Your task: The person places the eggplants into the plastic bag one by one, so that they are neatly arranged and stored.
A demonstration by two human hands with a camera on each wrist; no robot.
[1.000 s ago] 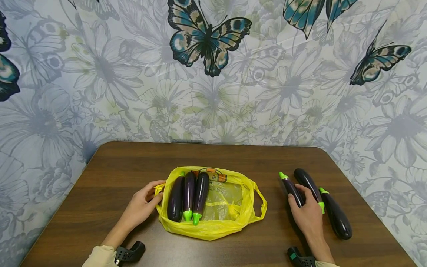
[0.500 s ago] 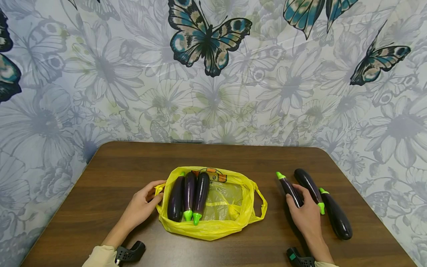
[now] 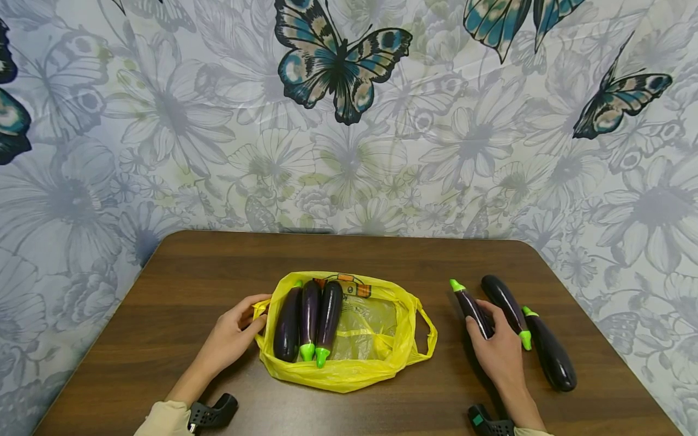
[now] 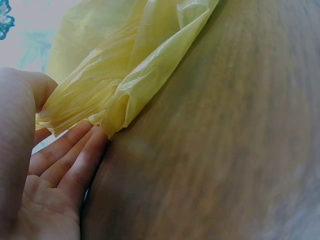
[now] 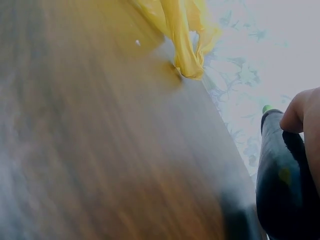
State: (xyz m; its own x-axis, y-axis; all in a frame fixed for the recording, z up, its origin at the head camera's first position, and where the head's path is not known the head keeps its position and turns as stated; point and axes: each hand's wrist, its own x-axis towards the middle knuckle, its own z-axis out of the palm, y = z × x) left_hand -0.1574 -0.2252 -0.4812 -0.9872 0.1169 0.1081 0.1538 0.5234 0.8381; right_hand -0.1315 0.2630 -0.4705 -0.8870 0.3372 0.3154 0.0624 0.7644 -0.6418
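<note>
Brown tabletop (image 3: pixel 218 266) bears a yellow bag (image 3: pixel 349 376) — butterfly-print wall (image 3: pixel 349 175) behind.

We observe a yellow bag (image 3: pixel 354 376) on the brown surface (image 3: pixel 218 260), three eggplants (image 3: pixel 309 312) lying side by side within its left half. The left hand (image 3: pixel 233 336) pinches the bag's left edge. The right hand (image 3: pixel 498 351) grips a fourth eggplant (image 3: pixel 471 307). We note two further eggplants (image 3: pixel 551 351) near it, and a butterfly-patterned backdrop (image 3: pixel 349 169) behind.

The right hand (image 3: pixel 500 351) has edged its eggplant (image 3: pixel 472 309) toward the bag (image 3: pixel 349 376), any lift unclear.
</note>
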